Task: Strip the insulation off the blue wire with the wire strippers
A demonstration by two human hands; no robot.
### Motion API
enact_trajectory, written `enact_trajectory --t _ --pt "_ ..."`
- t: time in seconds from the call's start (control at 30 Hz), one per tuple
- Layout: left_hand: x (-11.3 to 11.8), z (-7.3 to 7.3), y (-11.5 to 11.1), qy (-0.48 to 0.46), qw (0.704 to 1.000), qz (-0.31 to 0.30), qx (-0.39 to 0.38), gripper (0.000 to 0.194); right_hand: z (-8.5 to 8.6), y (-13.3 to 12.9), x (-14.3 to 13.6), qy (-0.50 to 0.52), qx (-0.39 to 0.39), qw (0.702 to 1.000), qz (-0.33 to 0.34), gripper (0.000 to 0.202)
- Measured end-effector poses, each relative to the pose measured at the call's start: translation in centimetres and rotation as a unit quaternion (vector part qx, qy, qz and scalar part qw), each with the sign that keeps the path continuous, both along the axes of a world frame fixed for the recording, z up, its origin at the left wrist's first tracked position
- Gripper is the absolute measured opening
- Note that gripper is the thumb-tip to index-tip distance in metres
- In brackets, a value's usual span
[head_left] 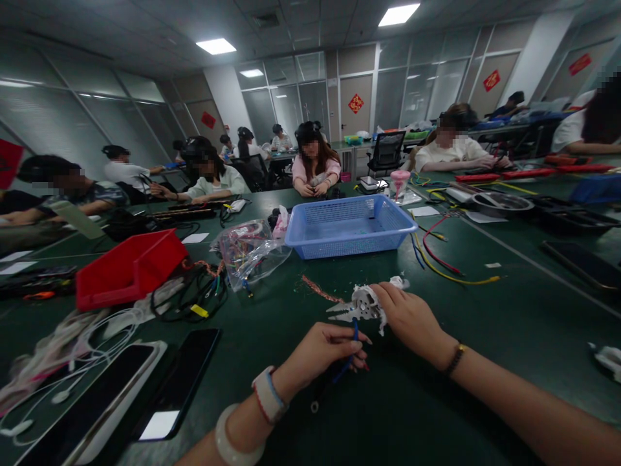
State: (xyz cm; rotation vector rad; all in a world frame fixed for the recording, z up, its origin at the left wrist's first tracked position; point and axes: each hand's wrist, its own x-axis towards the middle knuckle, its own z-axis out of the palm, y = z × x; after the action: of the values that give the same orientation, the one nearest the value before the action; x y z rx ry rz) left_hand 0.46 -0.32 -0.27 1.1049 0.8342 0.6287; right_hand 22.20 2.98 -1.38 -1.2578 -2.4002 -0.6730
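Observation:
My left hand point(334, 349) pinches a blue wire point(345, 370), whose upper end stands at the jaws of a wire stripper point(365, 304). A small ring terminal point(315, 406) lies below, near the wire's lower end; whether they are joined is too dark to tell. My right hand point(407, 314) is wrapped round the wire stripper's handles, which have white wrapping on them. The jaws point left, just above my left fingers. Behind them a strip of bare copper strands point(320, 288) rests on the table. Whether the jaws bite on the wire I cannot tell.
A blue basket point(352, 243) stands ahead, with a clear bag of wires point(250, 249) and a red bin point(129, 268) to its left. Phones point(179, 382) lie at left. Red and yellow wires point(439, 255) lie at right. Several people sit at tables beyond.

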Motion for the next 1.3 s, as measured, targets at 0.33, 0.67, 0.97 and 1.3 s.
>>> enact_trajectory --t 0.33,0.67,0.97,1.3 --pt "0.0 0.2 -0.3 -0.002 0.999 -0.022 -0.03 0.033 0.5 0.1 0.2 -0.007 -0.052 0.998 -0.039 0.022" --pt "-0.2 0.4 -0.3 -0.014 0.997 -0.07 0.008 0.034 0.0 0.9 1.5 0.096 -0.128 0.986 0.036 0.05" --pt "-0.4 0.3 -0.3 -0.023 0.995 -0.098 0.002 0.035 0.7 0.9 2.1 0.086 -0.071 0.993 0.047 0.031" --pt "-0.4 0.0 -0.1 -0.023 0.996 -0.08 -0.014 0.038 0.8 0.6 1.9 0.047 -0.057 0.997 0.022 0.033"
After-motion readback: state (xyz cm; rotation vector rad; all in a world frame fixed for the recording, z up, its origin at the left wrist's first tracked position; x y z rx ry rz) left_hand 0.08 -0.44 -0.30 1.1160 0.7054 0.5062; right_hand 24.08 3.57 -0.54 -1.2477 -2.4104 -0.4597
